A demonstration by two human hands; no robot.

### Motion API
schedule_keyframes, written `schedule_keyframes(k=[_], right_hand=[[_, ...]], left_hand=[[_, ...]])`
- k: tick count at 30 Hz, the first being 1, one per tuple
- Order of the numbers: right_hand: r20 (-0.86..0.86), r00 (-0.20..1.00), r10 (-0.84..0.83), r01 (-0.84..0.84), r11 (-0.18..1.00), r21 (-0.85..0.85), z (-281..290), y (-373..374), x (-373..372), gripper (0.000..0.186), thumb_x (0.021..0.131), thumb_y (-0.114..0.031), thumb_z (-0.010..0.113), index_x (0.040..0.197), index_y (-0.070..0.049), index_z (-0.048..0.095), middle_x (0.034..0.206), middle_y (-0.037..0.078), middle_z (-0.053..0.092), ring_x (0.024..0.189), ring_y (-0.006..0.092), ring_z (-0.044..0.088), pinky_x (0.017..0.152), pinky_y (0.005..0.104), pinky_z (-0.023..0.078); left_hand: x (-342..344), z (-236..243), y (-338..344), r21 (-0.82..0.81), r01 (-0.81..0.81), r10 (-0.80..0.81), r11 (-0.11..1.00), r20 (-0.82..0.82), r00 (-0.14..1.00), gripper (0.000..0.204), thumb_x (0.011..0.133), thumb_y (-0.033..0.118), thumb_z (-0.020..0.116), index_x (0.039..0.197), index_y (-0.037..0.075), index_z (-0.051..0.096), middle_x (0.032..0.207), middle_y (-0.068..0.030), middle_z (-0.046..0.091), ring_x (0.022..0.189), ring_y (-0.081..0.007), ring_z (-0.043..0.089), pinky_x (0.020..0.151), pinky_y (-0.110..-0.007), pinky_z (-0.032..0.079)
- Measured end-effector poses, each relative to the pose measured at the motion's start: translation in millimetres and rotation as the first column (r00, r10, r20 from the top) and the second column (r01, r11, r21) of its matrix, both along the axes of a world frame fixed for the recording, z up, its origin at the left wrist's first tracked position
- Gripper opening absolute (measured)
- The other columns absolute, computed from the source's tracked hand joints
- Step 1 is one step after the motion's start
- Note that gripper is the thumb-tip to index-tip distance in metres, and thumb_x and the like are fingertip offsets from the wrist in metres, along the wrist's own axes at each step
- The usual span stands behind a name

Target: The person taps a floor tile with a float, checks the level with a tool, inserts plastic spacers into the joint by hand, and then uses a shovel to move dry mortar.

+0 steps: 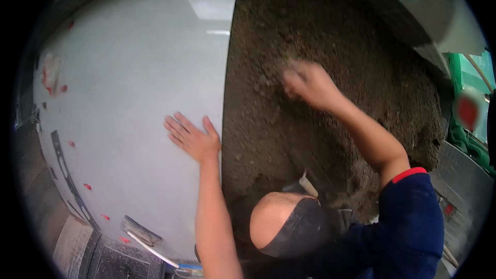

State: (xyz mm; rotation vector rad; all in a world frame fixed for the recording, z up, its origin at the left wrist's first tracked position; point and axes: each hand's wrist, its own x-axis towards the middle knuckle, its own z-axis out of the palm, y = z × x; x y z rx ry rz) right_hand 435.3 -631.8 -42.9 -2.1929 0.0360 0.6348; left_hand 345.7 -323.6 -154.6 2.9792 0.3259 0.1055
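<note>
My left hand (194,137) lies flat with spread fingers on a large, glossy, pale tile (129,82), near its right edge. Beyond that edge is a bed of rough brown mortar (268,139), crumbly on top. Over it my right hand (309,85) is curled closed and blurred by motion; whatever its fingers hold, if anything, is hidden. A trowel (308,184) with a cream handle rests on the mortar in front of my bent knee, its blade hard to make out.
Small red pieces (88,186) dot the tile's left margin. A dark flat tool (142,230) and a white rod (152,249) lie near the tile's lower edge. At the upper right stands a pale container (439,20), with green sheeting (460,134) below it.
</note>
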Motion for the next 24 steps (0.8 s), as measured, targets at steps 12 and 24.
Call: schedule_keyframes(k=[12, 24], right_hand=[[-0.442, 0.893, 0.079, -0.243, 0.914, -0.326, 18.1, 10.3, -319.2, 0.055, 0.091, -0.051, 0.06, 0.109, 0.001, 0.063, 0.109, 0.024, 0.062, 0.104, 0.0406, 0.061, 0.085, 0.0493, 0.051], [0.175, 0.873, -0.456, 0.485, 0.769, -0.416, 48.7, -35.6, -329.5, 0.041, 0.088, -0.032, 0.064, 0.107, 0.003, 0.054, 0.095, 0.028, 0.068, 0.091, 0.044, 0.067, 0.08, 0.0508, 0.054]], left_hand=[[-15.8, -11.9, 31.5, -0.012, 0.14, -0.139, 0.99, 0.047, 0.989, 0.093, 0.092, 0.062, 0.05, 0.156, 0.003, 0.019, 0.163, -0.0211, 0.014, 0.152, -0.0351, 0.01, 0.121, -0.051, 0.009], [-244.4, 8.2, 155.5, 0.025, 0.457, -0.457, 0.889, -0.003, 0.89, 0.083, 0.093, 0.048, 0.056, 0.157, 0.007, 0.021, 0.163, -0.0178, 0.018, 0.151, -0.034, 0.015, 0.121, -0.051, 0.012]])
